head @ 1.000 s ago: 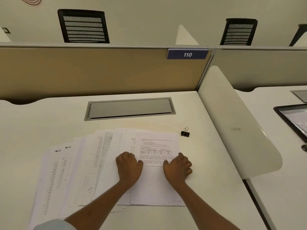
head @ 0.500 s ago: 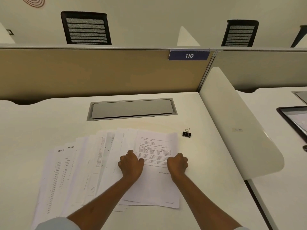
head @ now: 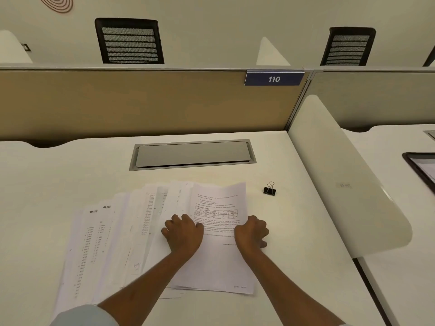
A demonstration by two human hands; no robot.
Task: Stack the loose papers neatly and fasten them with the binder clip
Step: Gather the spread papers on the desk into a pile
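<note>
Loose printed papers (head: 106,243) lie fanned across the white desk (head: 294,231), spreading from the lower left to the centre. The top sheet (head: 219,262), printed with text and a small table, lies at the right end of the fan. My left hand (head: 182,234) sits with curled fingers on that sheet's left edge. My right hand (head: 251,234) is curled around its right edge. The far end of the sheet bows up slightly. A small black binder clip (head: 269,189) with wire handles stands alone on the desk, to the right of the papers and beyond my right hand.
A grey cable hatch (head: 193,154) is set into the desk beyond the papers. A tan partition (head: 141,102) with a "110" plate closes the back, and a white curved divider (head: 341,180) closes the right side. A dark tablet (head: 421,168) lies on the neighbouring desk.
My fingers have curled and both hands have closed in on the top sheet's two side edges. The sheet has shifted a little left and bowed upward.
</note>
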